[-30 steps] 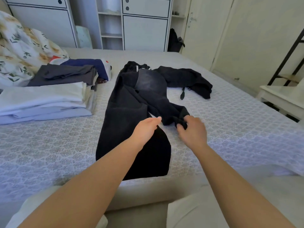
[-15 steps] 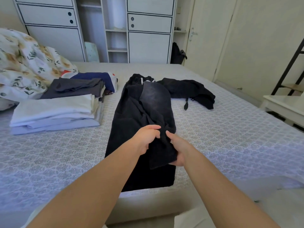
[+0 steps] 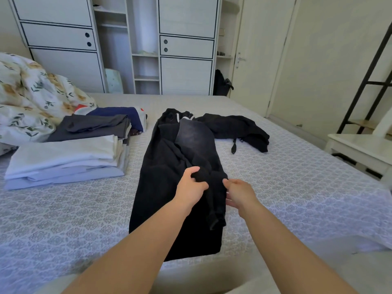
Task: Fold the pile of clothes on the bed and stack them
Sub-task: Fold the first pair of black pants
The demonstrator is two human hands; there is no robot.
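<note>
Far left: floral duvet (image 3: 31, 98), bunched against the wardrobe (image 3: 63, 39). Beside it, stack of folded clothes (image 3: 63, 162) on the bed (image 3: 297, 187), pale items below, dark grey and navy above.

Centre: black garment (image 3: 169, 187), laid lengthwise down the bed, its sleeve drawn across the body. Left hand (image 3: 192, 187) grips a bunch of that sleeve, fingers curled round the cloth. Right hand (image 3: 239, 193), just beside, fingers (image 3: 228, 181) loosely bent at the garment's edge; whether they pinch cloth cannot be told.

Right of centre: second black garment (image 3: 237, 128), unfolded, well apart.

Step in hand, by judgement: tucking the sleeve inward. Next: flatten it, fold crosswise, carry to the stack.
</note>
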